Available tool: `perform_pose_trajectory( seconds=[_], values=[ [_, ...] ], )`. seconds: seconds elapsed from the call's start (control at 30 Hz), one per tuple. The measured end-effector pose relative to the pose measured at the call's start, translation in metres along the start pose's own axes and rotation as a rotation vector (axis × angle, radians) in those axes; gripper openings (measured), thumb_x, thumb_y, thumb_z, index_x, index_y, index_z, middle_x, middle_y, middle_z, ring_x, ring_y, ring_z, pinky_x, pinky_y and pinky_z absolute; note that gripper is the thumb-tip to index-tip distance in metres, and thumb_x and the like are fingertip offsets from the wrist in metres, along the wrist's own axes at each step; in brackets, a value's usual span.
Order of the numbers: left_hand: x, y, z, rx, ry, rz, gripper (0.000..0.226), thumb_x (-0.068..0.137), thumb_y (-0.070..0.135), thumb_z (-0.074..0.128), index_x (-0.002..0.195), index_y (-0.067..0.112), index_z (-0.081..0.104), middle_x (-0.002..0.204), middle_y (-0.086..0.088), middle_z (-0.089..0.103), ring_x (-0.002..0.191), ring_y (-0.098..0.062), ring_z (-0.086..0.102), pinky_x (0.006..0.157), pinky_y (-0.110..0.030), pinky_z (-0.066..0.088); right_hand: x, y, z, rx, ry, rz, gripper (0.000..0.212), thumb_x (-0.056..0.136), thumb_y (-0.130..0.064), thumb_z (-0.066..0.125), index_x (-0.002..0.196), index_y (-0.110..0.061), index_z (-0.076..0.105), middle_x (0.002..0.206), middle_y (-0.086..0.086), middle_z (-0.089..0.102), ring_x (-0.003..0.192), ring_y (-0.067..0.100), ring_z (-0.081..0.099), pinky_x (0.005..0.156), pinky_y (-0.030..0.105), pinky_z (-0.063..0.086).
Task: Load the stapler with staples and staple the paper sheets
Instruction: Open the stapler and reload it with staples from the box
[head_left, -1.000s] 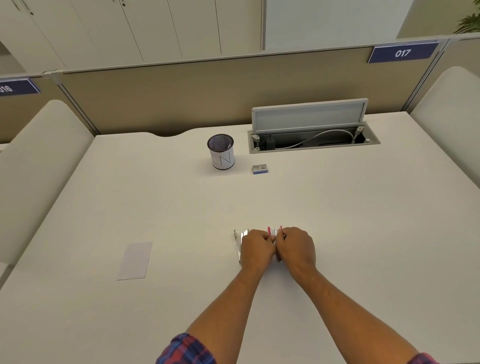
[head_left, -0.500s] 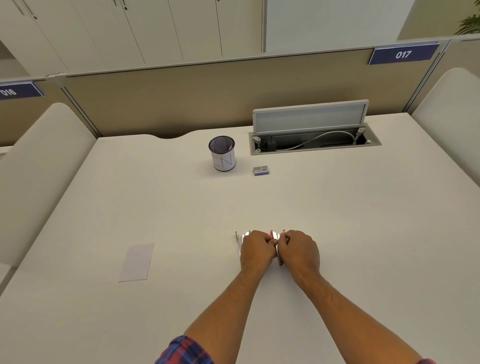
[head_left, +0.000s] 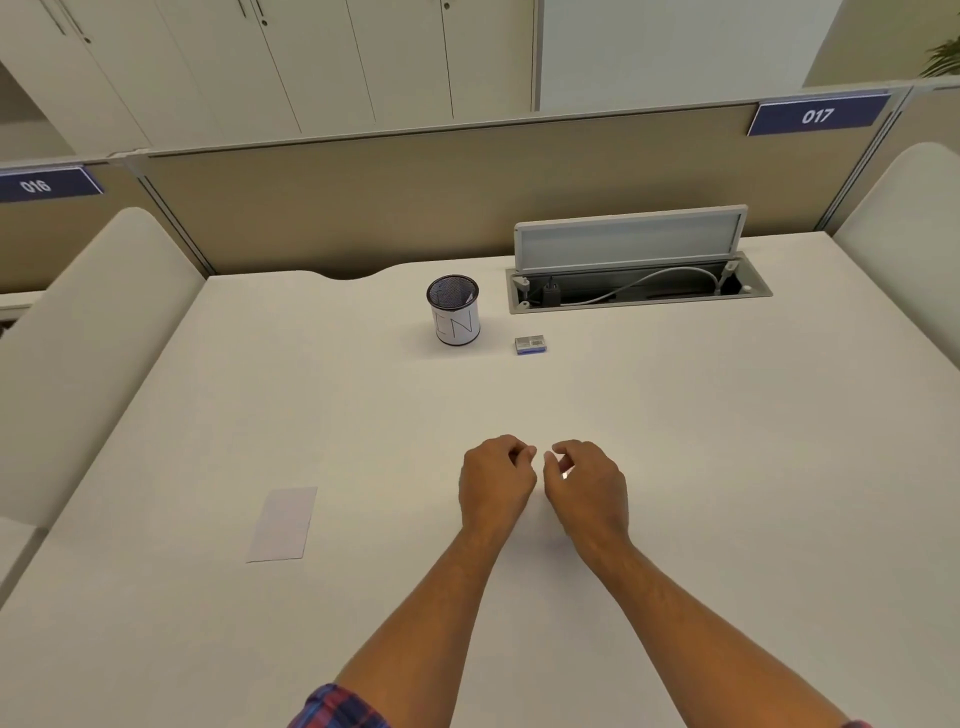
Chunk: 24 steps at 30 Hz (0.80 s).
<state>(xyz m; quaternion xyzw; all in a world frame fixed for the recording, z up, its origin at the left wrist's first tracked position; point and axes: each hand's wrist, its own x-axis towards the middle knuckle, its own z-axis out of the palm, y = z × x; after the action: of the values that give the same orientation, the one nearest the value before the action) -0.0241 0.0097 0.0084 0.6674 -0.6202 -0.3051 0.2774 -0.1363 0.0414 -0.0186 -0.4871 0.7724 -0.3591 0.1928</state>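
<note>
Both hands were sitting close together over the middle of the white desk (head_left: 727, 467), a bit toward the near edge, knuckles up and fingers curled in. The left hand (head_left: 496, 480) was loosely curled with the fingertips bunched at the thumb, and I honestly couldn't tell whether it was pinching anything. The right hand (head_left: 587, 486) was curled the same way, with a small pale glint (head_left: 564, 474) showing under its fingers, too small to say what it was, so no idea if that hand was holding something or not. The two hands were just beside each other, fingertips nearly meeting but with a narrow gap between them. The stapler itself didn't show anywhere I could make out; if it was there it was hidden under the hands. The paper sheets (head_left: 283, 525) lay flat as a pale rectangle well off to the left, toward the near-left corner and well apart from the hands. A little staple box (head_left: 530, 345) sat out toward the far edge, just right of a mesh pen cup (head_left: 453, 310) with a white label. Behind those, the cable tray (head_left: 639, 291) set into the desk at the far edge had its lid propped open, with a white cable inside. A bit of plaid sleeve (head_left: 337, 709) showed on the left arm at the bottom
</note>
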Motion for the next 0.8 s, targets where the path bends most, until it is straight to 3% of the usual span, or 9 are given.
perform_pose_trajectory(
  seconds=[0.07, 0.2, 0.33, 0.47, 0.63, 0.8],
  values=[
    [0.003, -0.005, -0.008, -0.004, 0.033, -0.016, 0.016, 0.096, 0.029, 0.066, 0.087, 0.018, 0.074, 0.08, 0.008, 0.073, 0.075, -0.009, 0.066, 0.068, -0.022, 0.051, 0.001, -0.007, 0.005, 0.006, -0.01, -0.027, 0.011, 0.096, -0.027, 0.063, 0.1, -0.022, 0.072, 0.093, -0.011, 0.07, 0.08, 0.01, 0.064, 0.073, 0.027, 0.052],
    [0.007, -0.02, -0.021, -0.017, 0.068, -0.091, 0.013, 0.094, 0.028, 0.067, 0.086, 0.018, 0.072, 0.08, 0.008, 0.071, 0.074, -0.01, 0.066, 0.062, -0.02, 0.045, 0.002, -0.019, 0.018, 0.001, -0.11, -0.026, 0.011, 0.095, -0.028, 0.063, 0.092, -0.024, 0.072, 0.085, -0.014, 0.07, 0.08, 0.008, 0.066, 0.075, 0.032, 0.057],
    [0.007, -0.036, -0.028, -0.002, 0.09, -0.166, 0.011, 0.091, 0.029, 0.07, 0.085, 0.02, 0.07, 0.08, 0.01, 0.068, 0.074, -0.009, 0.064, 0.059, -0.021, 0.043, 0.003, -0.022, 0.029, -0.033, -0.241, 0.015, 0.027, 0.093, -0.042, 0.067, 0.109, -0.022, 0.073, 0.085, -0.012, 0.071, 0.084, 0.01, 0.068, 0.085, 0.034, 0.055],
    [0.005, -0.051, -0.028, 0.005, 0.076, -0.212, 0.012, 0.09, 0.031, 0.071, 0.086, 0.019, 0.072, 0.079, 0.008, 0.07, 0.076, -0.011, 0.066, 0.068, -0.027, 0.053, 0.002, -0.024, 0.036, -0.114, -0.296, 0.04, 0.039, 0.091, -0.051, 0.068, 0.113, -0.019, 0.07, 0.098, -0.005, 0.075, 0.09, 0.014, 0.069, 0.074, 0.029, 0.049],
    [0.002, -0.063, -0.026, -0.03, -0.013, -0.243, 0.02, 0.091, 0.033, 0.069, 0.083, 0.017, 0.078, 0.075, 0.005, 0.074, 0.071, -0.014, 0.07, 0.068, -0.033, 0.059, -0.001, -0.024, 0.042, -0.164, -0.364, 0.056, 0.03, 0.091, -0.048, 0.068, 0.087, -0.018, 0.069, 0.077, -0.007, 0.07, 0.076, 0.014, 0.067, 0.07, 0.032, 0.053],
    [0.002, -0.069, -0.02, -0.202, -0.066, -0.298, 0.015, 0.09, 0.019, 0.065, 0.082, 0.017, 0.078, 0.076, 0.003, 0.077, 0.073, -0.017, 0.075, 0.071, -0.042, 0.063, -0.001, -0.027, 0.047, -0.16, -0.377, 0.04, 0.019, 0.095, -0.036, 0.064, 0.085, -0.02, 0.064, 0.078, -0.009, 0.065, 0.077, 0.015, 0.063, 0.067, 0.031, 0.048]
  ],
)
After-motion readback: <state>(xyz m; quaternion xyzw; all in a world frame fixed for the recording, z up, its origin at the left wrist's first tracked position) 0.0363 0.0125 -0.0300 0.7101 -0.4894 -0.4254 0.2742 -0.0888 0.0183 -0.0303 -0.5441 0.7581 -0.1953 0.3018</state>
